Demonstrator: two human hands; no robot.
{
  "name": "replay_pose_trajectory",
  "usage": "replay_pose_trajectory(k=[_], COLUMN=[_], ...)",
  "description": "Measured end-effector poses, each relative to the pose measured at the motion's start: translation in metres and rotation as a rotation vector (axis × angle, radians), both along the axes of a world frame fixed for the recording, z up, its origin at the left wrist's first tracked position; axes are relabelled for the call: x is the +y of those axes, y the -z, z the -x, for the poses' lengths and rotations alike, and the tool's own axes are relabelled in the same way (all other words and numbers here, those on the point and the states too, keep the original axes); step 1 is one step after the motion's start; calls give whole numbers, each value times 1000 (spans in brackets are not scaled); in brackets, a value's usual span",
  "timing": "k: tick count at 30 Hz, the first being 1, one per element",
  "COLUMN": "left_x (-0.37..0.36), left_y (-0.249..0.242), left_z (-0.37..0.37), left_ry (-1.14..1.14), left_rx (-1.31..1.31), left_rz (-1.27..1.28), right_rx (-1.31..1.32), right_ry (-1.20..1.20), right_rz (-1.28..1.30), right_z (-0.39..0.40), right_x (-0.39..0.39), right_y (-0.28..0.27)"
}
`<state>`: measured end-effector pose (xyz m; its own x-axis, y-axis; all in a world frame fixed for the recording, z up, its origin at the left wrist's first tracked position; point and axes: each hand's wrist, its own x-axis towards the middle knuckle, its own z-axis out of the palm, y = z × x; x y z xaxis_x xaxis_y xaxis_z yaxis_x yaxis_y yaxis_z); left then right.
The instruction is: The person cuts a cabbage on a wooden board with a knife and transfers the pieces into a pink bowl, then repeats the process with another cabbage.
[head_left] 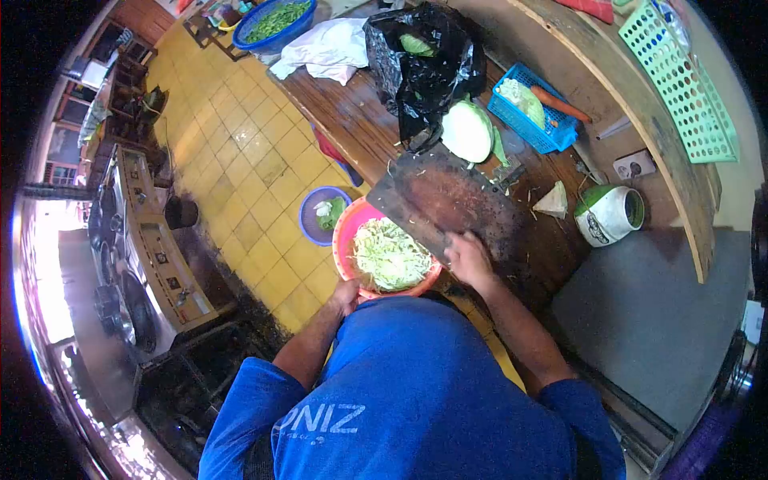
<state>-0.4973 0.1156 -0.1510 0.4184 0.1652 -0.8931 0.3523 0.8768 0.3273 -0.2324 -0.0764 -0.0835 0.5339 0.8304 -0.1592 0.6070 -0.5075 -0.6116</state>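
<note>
My left hand [346,296] grips the near left rim of a pink-orange basin [345,232] held against my body at the table's edge. Shredded cabbage [390,254] fills much of the basin. Over the dark, stained cutting board [448,204] lies my right hand [468,258], at the board's near edge, fingers curled; what it holds, if anything, I cannot make out. Beyond the board sits a cut cabbage [468,132], beside a black plastic bag [424,68] with a green leaf in it.
A blue basket [524,132] holds cauliflower-like pieces and a carrot [560,104]. Nearby are a cabbage wedge [552,200] and a white jar [604,220]. On the tiled floor stands a purple basket [308,216]. A stove [164,256] is at left.
</note>
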Motion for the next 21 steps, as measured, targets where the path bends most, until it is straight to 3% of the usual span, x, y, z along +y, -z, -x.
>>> replay_pose_trajectory(k=[1,2,6,11,13,15,16,17,19,20,21], left_x=[-1,-2,-2,-5,-3,2,2,-2,2,1,3], left_y=[4,7,19,23,8,25,20,14,46,43,35], left_z=[0,1,0,4,1,8,5,4,13,10,7], left_ry=[-7,-8,6,-27,28,22,18,-21,-32,-21,20], left_rx=[-13,-11,-64,-103,-53,-46,-41,-21,-124,-124,-84], left_rz=[-26,-27,-26,-97,-97,-46,-2,-60,51,62,40], right_rx=[-51,-55,-215,-364,-344,-257,-218,-207,56,16,13], right_ry=[138,209,187,-66,-98,-281,-271,-262,179,350,362], right_rz=[-103,-47,14,185,209,217,284,301,28,49,55], right_z=[-5,-14,-36,-35,-29,-21,-15,-11,-7,0,9], right_x=[12,26,73,71,49,19,8,-10,-53,-69,-88], right_y=[-1,-2,-21,-26,-30,-42,-61,-46,-11,-14,-3])
